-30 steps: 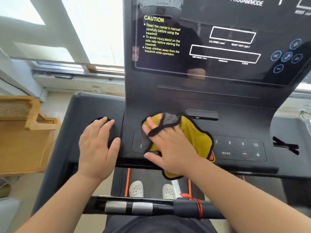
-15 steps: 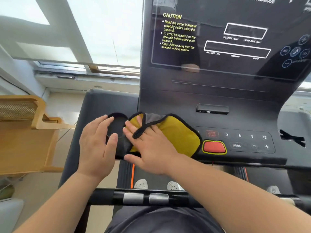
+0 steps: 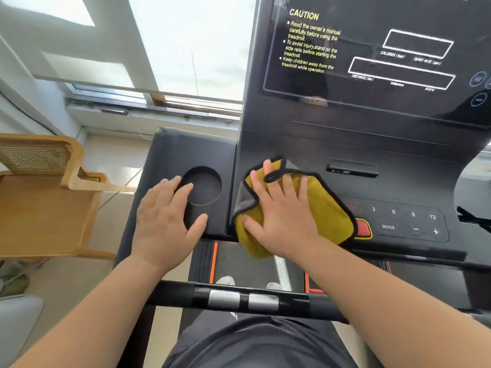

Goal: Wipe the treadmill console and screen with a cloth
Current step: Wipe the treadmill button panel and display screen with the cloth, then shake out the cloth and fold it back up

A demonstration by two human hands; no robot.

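A yellow cloth (image 3: 328,208) with a black hem and grey underside lies on the left end of the dark treadmill console (image 3: 385,155). My right hand (image 3: 281,216) presses flat on the cloth, a finger through its black loop. The cloth covers the left buttons and part of the red stop button (image 3: 363,229). My left hand (image 3: 166,216) rests flat, fingers apart, on the console's left wing beside the round cup holder (image 3: 203,184). The black screen (image 3: 372,57) with yellow caution text rises above.
A handlebar (image 3: 239,300) with two silver sensor pads crosses in front of my body. The belt and white shoes show below the console. A wooden chair (image 3: 50,197) stands at the left, and a bright window fills the upper left.
My right hand slid the cloth left across the keypad to the console's left edge, then slightly back right. The red stop button came into sight. My left hand stayed by the cup holder.
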